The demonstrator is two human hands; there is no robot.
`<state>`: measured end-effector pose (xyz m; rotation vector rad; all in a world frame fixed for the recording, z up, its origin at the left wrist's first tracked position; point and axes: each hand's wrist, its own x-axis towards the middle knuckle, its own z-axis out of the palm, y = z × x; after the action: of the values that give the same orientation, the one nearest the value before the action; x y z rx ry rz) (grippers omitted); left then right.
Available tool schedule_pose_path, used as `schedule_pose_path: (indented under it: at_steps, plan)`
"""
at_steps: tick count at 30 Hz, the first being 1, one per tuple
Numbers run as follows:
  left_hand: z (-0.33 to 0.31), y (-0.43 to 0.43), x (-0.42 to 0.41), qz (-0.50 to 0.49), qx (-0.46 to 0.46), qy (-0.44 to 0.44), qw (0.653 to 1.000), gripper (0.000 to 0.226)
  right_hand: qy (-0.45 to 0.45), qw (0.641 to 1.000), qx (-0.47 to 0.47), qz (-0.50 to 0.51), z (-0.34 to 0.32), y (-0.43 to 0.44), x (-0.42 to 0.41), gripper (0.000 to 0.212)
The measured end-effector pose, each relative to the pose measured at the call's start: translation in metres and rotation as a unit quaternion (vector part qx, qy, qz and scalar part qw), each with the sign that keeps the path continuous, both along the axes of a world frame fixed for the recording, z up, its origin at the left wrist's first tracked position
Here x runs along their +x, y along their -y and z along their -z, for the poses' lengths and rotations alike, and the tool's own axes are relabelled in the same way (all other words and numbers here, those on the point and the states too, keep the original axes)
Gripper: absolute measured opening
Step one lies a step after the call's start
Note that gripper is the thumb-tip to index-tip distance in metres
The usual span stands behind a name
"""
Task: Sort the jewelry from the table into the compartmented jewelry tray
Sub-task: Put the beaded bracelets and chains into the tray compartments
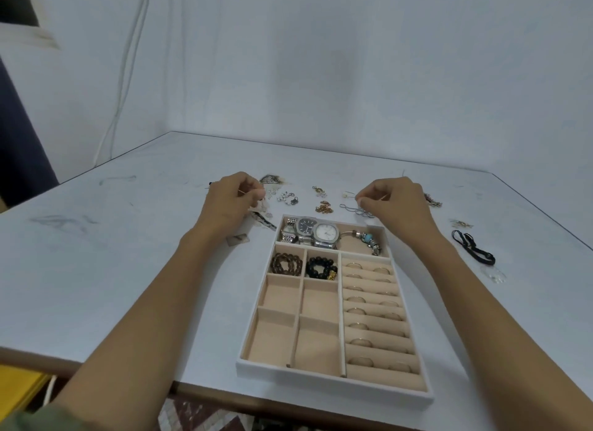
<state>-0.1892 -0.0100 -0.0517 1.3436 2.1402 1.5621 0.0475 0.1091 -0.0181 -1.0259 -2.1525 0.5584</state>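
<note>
Thin gold wires (243,191): left hand (229,202), right hand (398,206)

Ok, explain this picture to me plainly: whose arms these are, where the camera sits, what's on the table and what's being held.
No machine here: a person works bare-handed, and the single camera sits on their head, looking down. The left hand pinches a thin wire piece. The right hand pinches a small thin piece. Both are too small to identify. On the white table stands a compartmented jewelry tray holding watches, a charm bracelet, brown bead bracelets, black bead bracelets and rings. Loose small jewelry lies beyond the tray, and a black strap lies to its right.
</note>
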Motion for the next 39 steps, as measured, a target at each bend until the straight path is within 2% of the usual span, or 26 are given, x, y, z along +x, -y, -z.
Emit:
schedule_pose_path:
  at_steps: [3,9,13,17,21,27,31,34,36,39]
  plan:
    - [-0.005,0.001,0.0,0.019,0.042,0.084,0.995,0.007,0.005,0.999,-0.002,-0.034,-0.004,0.007,-0.015,0.01]
    - [-0.012,0.005,-0.007,-0.033,0.134,0.093,0.986,0.011,0.082,0.992,-0.017,-0.093,-0.021,0.011,-0.053,0.01]
    - [-0.017,0.007,-0.01,-0.046,0.199,0.108,0.973,0.009,0.162,0.982,-0.001,-0.093,-0.02,0.0,-0.085,0.017]
    - [-0.018,0.007,-0.011,-0.051,0.215,0.114,0.969,0.009,0.28,0.952,0.022,-0.122,-0.009,-0.01,-0.116,0.035]
    - [-0.017,0.006,-0.011,-0.039,0.217,0.124,0.967,0.008,0.351,0.922,0.022,-0.163,-0.006,-0.007,-0.131,0.044]
    - [-0.018,0.006,-0.011,-0.039,0.221,0.133,0.965,0.009,0.292,0.945,0.049,-0.139,-0.005,-0.005,-0.14,0.015]
    - [-0.018,0.006,-0.008,-0.031,0.213,0.13,0.968,0.009,0.322,0.934,0.086,-0.124,0.0,0.001,-0.143,0.015]
    - [-0.019,0.006,-0.006,-0.028,0.208,0.124,0.97,0.01,0.374,0.915,0.1,-0.117,0.004,0.005,-0.141,0.026]
    - [-0.019,0.006,-0.004,-0.024,0.202,0.118,0.972,0.009,0.357,0.923,0.081,-0.121,0.0,0.007,-0.137,0.017]
    - [-0.02,0.007,-0.002,-0.019,0.194,0.12,0.973,0.009,0.273,0.951,0.027,-0.145,-0.013,0.002,-0.124,0.024]
